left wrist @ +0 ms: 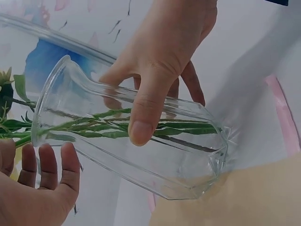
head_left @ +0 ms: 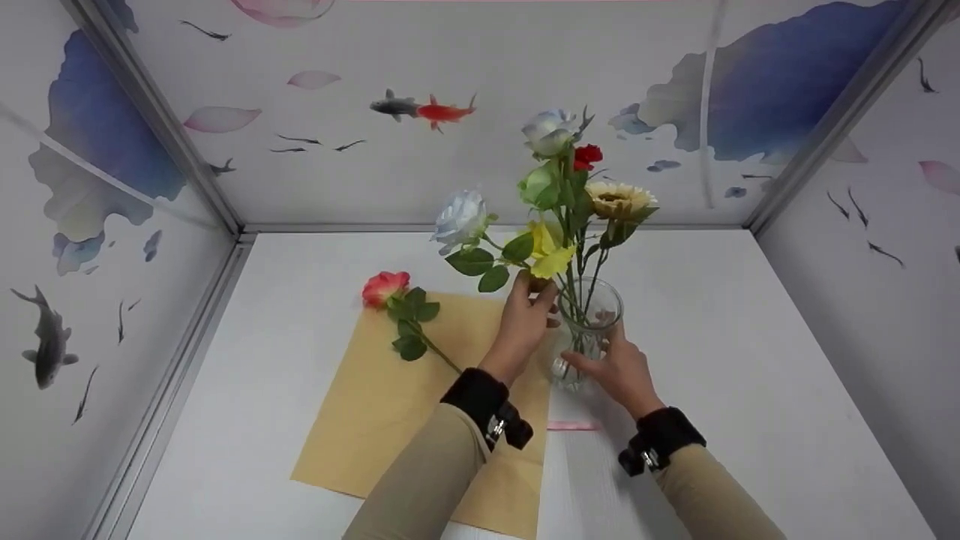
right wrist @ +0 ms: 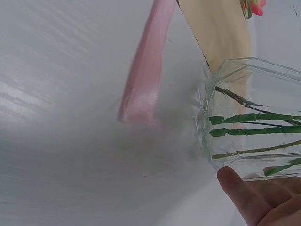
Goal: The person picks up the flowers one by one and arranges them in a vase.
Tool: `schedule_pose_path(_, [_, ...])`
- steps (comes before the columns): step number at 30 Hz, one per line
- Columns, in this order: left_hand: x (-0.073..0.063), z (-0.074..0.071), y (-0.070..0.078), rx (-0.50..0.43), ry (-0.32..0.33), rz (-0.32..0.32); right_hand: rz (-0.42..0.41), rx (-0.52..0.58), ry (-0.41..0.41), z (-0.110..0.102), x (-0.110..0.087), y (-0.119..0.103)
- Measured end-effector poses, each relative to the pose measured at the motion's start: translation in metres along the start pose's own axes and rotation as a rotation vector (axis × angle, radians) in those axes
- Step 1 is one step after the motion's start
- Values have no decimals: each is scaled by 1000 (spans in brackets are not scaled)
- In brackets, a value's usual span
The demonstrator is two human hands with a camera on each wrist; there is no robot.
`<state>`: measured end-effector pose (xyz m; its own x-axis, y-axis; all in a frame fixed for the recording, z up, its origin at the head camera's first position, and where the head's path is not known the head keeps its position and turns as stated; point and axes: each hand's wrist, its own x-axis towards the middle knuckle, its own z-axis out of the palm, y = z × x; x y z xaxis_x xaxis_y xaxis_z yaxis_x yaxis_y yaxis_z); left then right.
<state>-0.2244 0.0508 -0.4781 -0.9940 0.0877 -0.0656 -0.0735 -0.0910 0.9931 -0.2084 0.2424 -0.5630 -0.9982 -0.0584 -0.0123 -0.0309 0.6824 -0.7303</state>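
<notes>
My right hand [head_left: 622, 375] grips a clear glass vase [left wrist: 183, 183] round its lower body, thumb across the front. Several green stems [left wrist: 183, 129] stand in the vase, their ends showing near its base in the right wrist view. Above the rim rise a sunflower [head_left: 621, 199], a red flower [head_left: 587, 156], a pale green rose [head_left: 538, 186] and a bluish-white rose [head_left: 551, 133]. My left hand [head_left: 521, 322] is beside the rim with bent fingers, right under a yellow flower [head_left: 551, 259] and a leaning pale blue rose [head_left: 459, 219]; I cannot tell whether it pinches a stem.
On the white table [head_left: 712, 315], brown wrapping paper [head_left: 405, 427] lies left of the vase with a pink-red rose [head_left: 386, 289] across its upper left. A pink ribbon [right wrist: 146, 80] is on the table near the vase's base. Patterned panels [head_left: 360, 180] enclose the back and sides.
</notes>
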Motion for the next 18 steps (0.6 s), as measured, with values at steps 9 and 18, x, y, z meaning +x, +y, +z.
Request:
schedule_pose_path(9, [-7, -8, -16, 68, -34, 27, 6, 0, 7, 2, -2, 1])
schedule_pose_path(18, [-13, -38, -35, 196, -2, -38, 10, 19, 9, 0, -1, 1])
